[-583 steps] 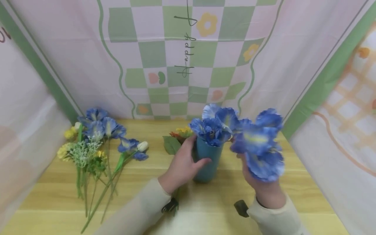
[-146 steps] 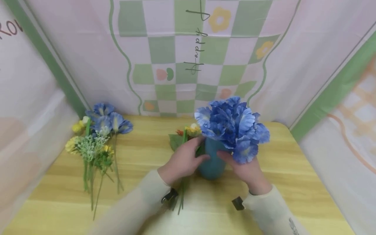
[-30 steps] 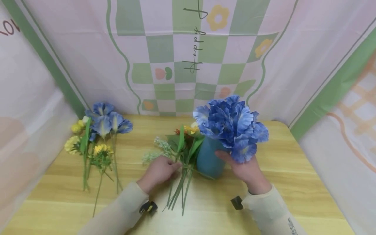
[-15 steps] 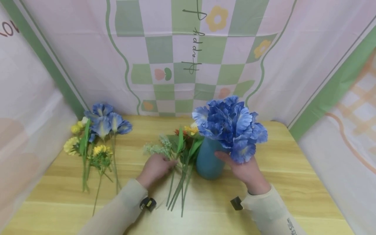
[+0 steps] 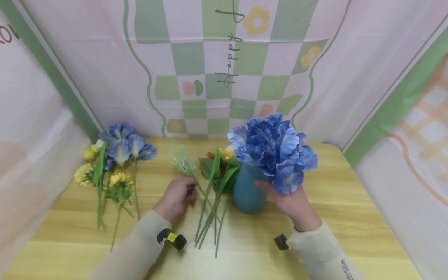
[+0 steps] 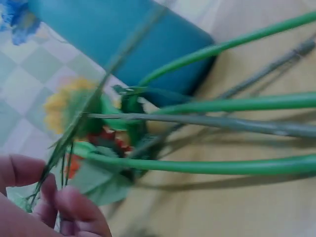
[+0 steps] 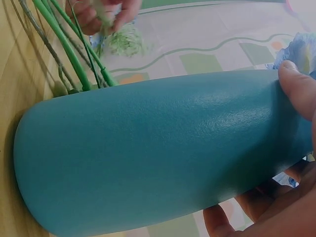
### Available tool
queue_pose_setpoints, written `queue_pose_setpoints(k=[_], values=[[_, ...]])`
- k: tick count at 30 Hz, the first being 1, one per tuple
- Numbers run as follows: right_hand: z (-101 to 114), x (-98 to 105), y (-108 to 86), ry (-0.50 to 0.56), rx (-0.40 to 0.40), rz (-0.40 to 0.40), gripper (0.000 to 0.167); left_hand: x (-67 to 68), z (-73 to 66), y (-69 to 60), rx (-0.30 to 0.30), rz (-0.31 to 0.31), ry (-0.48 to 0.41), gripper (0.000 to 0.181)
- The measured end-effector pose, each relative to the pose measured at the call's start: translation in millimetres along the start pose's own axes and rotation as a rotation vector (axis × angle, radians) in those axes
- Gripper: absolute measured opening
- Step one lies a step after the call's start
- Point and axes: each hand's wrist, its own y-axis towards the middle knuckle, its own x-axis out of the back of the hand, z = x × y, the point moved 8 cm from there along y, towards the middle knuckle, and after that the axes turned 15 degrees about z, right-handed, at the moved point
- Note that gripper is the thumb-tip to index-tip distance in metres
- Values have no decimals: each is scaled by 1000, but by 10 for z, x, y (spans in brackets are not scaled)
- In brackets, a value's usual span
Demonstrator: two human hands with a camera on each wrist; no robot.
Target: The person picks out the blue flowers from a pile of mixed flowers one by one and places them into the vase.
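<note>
In the head view a teal vase (image 5: 249, 190) stands upright on the table, filled with large blue iris-like flowers (image 5: 271, 147). My right hand (image 5: 292, 202) grips it near the top. The right wrist view shows the thumb (image 7: 298, 89) on one side of the vase and fingers on the other. My left hand (image 5: 177, 197), just left of the vase, pinches the thin stem (image 6: 74, 126) of a pale green-white sprig (image 5: 184, 161). That stem crosses a group of green stems (image 5: 210, 229) lying beside the vase, with a yellow flower (image 6: 71, 106) and a broad leaf (image 6: 101, 182).
Further left lie loose blue irises (image 5: 122, 146), pale yellow blooms (image 5: 84, 174) and a yellow flower with leafy stem (image 5: 120, 181). A printed cloth backdrop (image 5: 189, 58) rises behind the wooden table (image 5: 332, 217).
Since the oldest frame the right hand's blue flowers went into the vase. The left hand left the vase and took the sprig from the left pile; in the last second it shifted slightly left.
</note>
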Motion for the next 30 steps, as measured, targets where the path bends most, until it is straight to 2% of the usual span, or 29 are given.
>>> queue_pose_setpoints(k=[3,7,10,12,14,17,20,22,25,28,30], values=[[11,-5,5,7,15,1,89,13,-206,-57,-66,17,9,18],[23,-9,9,13,20,-3,88,21,-503,-123,-160,31,104,21],[29,-11,6,5,5,-3,87,-24,-659,-154,-220,60,222,15],[29,-13,4,5,-3,-4,87,-86,-685,-153,-236,93,317,14],[28,-15,3,11,-3,-3,87,-159,-640,-133,-230,121,456,15],[-4,-14,3,28,-3,-5,88,-262,-465,-80,-191,138,654,16],[-91,-14,3,25,-20,-6,89,-339,-266,-19,-161,141,789,15],[-172,-16,5,21,-33,-5,91,-368,-169,13,-149,130,815,16],[-259,-18,9,13,-33,-6,93,-410,-99,45,-163,115,846,17],[-186,-14,13,25,-8,-6,92,-457,-30,74,-137,144,802,20],[-107,-10,11,29,-5,-6,90,-479,17,83,-117,166,803,20]])
